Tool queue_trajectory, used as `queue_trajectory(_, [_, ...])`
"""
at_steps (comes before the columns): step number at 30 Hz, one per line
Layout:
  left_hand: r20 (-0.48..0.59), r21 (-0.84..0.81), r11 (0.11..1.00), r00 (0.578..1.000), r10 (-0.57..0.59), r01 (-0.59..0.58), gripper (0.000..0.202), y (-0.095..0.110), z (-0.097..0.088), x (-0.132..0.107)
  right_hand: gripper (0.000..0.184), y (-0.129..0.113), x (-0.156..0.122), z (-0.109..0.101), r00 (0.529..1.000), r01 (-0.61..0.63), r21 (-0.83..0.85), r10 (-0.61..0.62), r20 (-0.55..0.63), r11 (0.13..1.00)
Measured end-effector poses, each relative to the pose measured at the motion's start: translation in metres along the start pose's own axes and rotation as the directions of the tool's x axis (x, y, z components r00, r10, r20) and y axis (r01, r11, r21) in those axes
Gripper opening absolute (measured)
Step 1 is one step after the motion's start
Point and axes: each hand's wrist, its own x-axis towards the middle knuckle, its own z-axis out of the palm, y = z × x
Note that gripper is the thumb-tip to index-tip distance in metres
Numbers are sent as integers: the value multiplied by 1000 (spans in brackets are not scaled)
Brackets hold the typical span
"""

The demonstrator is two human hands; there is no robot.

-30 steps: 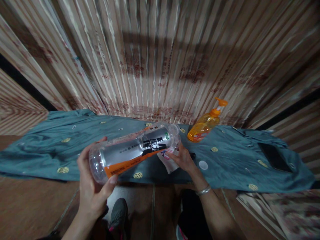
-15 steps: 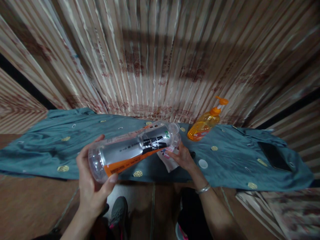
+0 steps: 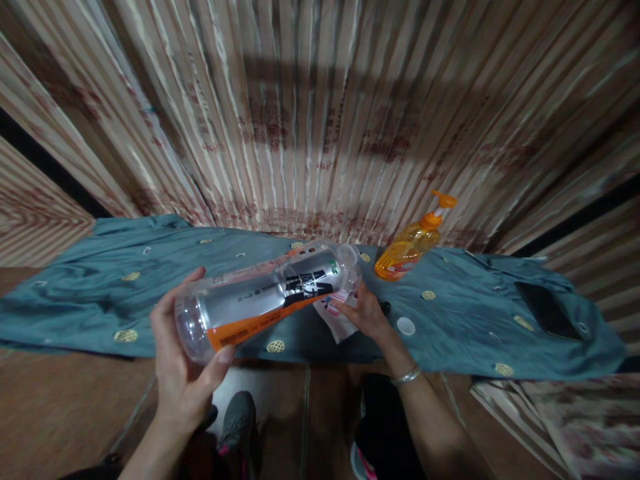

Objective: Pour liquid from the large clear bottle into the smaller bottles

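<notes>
A large clear plastic bottle (image 3: 265, 293) with a silver and orange label is held tilted above the cloth, its neck to the right and slightly higher. My left hand (image 3: 185, 353) wraps round its base, thumb on the near side. At the neck end, my right hand (image 3: 367, 310) is closed with its fingertips against the clear plastic, partly hidden by the bottle. Just under the right thumb shows a small white packet (image 3: 341, 325) with pink and blue print; whether the thumb touches it I cannot tell. Beside this hand are a white round cap (image 3: 406, 326) and a small black object (image 3: 385, 308).
An orange pump bottle (image 3: 407, 250) stands behind and right of my right hand. A dark phone (image 3: 547, 310) lies at the right end of the teal cloth (image 3: 465, 333). Behind the cloth hangs a striped curtain (image 3: 310, 133); my shoes are on the tiled floor below.
Almost nothing differs. The bottle and my left hand have shifted very slightly up and left; my right hand keeps its place at the neck.
</notes>
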Motion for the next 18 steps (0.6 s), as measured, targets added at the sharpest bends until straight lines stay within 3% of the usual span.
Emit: queue_trajectory(18, [-6, -6, 1000, 1000, -30, 30, 83, -2, 0, -1, 70, 5, 1, 1, 1000, 22, -24, -22, -6, 999])
